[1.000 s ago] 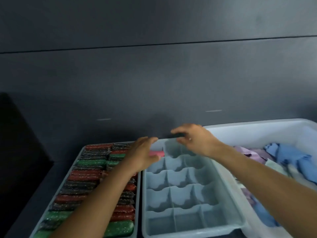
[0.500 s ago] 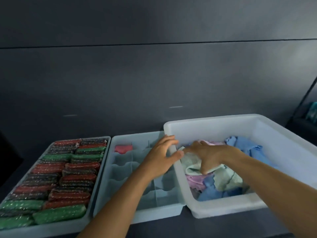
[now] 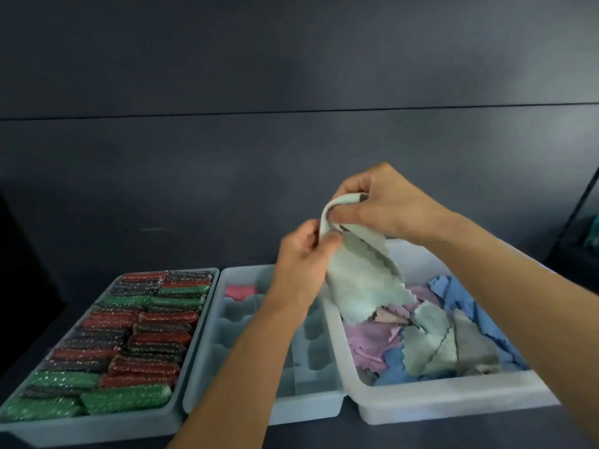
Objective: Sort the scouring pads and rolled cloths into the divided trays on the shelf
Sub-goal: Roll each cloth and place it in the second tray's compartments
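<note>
Scouring pads (image 3: pixel 129 332) fill the left tray (image 3: pixel 97 429). In the divided tray (image 3: pixel 308 408), one pink rolled cloth (image 3: pixel 241 291) sits in the 11 o'clock compartment. The left hand (image 3: pixel 301 254) and right hand (image 3: pixel 382 205), low at the white bin (image 3: pixel 453 403) half a second ago, now both pinch a pale green cloth (image 3: pixel 363 280) raised over the bin's 10 o'clock corner.

Left hand (image 3: pixel 304 251) and right hand (image 3: pixel 385 205) raised, close together, right one higher; held cloth (image 3: pixel 363 277) pinched between them, hanging below.
Bin (image 3: pixel 453 403) under and right of hands; loose cloths (image 3: pixel 437 345) heaped inside, beneath held cloth.
Divided tray (image 3: pixel 308 413) below left hand, touching bin's left wall; rolled cloth (image 3: pixel 241 291) in its far-left compartment.
Pad tray (image 3: pixel 97 429) far left of hands, just beside divided tray; scouring pads (image 3: pixel 129 351) packed inside in rows.
Back panel (image 3: pixel 291 173) beyond hands, behind all three.
</note>
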